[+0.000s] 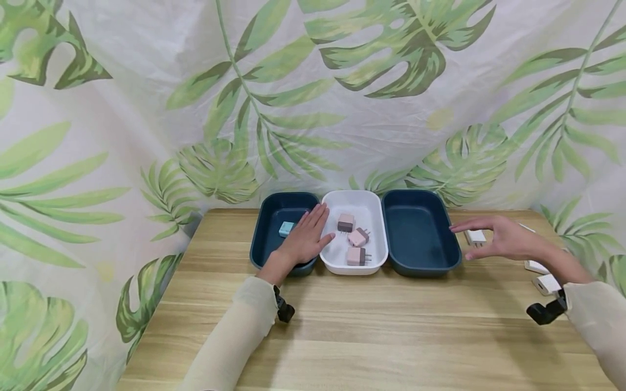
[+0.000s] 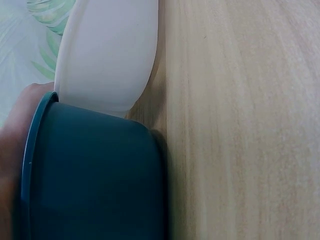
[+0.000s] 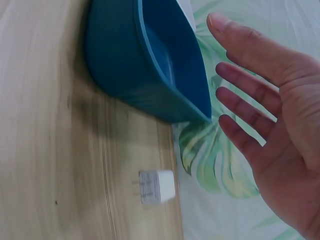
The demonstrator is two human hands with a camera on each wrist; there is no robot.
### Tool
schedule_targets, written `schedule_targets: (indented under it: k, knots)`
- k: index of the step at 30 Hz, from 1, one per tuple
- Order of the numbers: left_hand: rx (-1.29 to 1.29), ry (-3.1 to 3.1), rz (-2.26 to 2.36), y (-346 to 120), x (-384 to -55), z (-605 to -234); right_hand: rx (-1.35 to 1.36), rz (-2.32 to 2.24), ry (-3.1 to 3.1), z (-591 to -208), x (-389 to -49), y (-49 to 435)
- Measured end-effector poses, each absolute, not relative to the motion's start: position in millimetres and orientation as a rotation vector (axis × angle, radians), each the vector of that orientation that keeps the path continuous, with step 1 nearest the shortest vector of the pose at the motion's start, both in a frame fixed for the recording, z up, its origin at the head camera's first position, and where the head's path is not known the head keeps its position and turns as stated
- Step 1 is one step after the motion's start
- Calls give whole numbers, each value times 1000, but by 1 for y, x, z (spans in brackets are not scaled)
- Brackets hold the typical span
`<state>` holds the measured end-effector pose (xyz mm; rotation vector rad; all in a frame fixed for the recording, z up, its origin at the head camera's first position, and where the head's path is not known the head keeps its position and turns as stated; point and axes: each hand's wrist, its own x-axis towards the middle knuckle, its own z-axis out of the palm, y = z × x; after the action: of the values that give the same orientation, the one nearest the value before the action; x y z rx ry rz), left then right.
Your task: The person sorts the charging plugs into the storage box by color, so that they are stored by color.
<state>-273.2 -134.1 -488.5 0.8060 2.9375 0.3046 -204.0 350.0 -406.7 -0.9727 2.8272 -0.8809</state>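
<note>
My left hand [image 1: 303,239] lies across the adjoining rims of the left dark blue bin [image 1: 274,217] and the white bin [image 1: 354,201], fingers straight. A light blue charger plug [image 1: 286,228] sits in the left bin, partly covered by this hand. Three pink-and-grey charger plugs [image 1: 358,256] lie inside the white bin. At the right side of the right dark blue bin [image 1: 420,233], my right hand [image 1: 508,237] hovers with fingers and thumb spread, holding nothing. A white charger plug [image 3: 157,187] lies on the table below that hand, prongs showing.
Further right on the wooden table [image 1: 371,331] are more white charger plugs [image 1: 546,284], partly behind the right wrist. The three bins stand side by side at the back edge, before a leaf-print cloth [image 1: 313,108]. Each wrist carries a black camera [image 1: 548,310].
</note>
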Motion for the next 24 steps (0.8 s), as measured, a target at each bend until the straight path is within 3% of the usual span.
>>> schedule_targets:
  k: [16,24]
  knots:
    - [809,2938,296,-133,-277,-497,-938,-901,2856,-410,-197,402]
    - [817,2952,296,-134,-278,-498,-697,-904,2812,-410,-190,431]
